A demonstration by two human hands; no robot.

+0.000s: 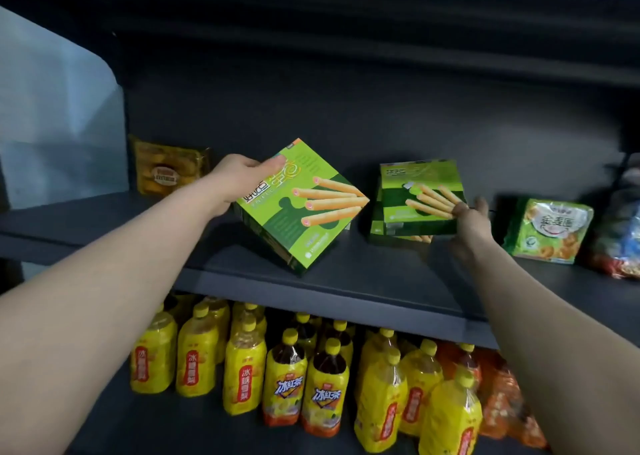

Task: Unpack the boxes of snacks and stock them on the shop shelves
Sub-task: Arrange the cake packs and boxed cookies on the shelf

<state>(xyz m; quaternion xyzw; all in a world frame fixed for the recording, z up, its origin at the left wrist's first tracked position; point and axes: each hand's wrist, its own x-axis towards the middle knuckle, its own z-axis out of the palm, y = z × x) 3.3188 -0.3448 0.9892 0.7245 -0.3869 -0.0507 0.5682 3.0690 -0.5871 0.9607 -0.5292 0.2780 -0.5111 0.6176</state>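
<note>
Fingers [273,163] of the left hand [239,177] grip a tilted box [304,208] by its corner, its lower edge on the shelf [381,281], probably to square it beside the stack [415,198], which the right hand [471,222] pinches steady.

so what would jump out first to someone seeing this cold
The bright green snack box, tilted in the left hand over the dark middle shelf, grabs the eye first. Right of it the right hand touches the edge of a pile of matching boxes. Yellow drink bottles crowd the shelf below.
</note>
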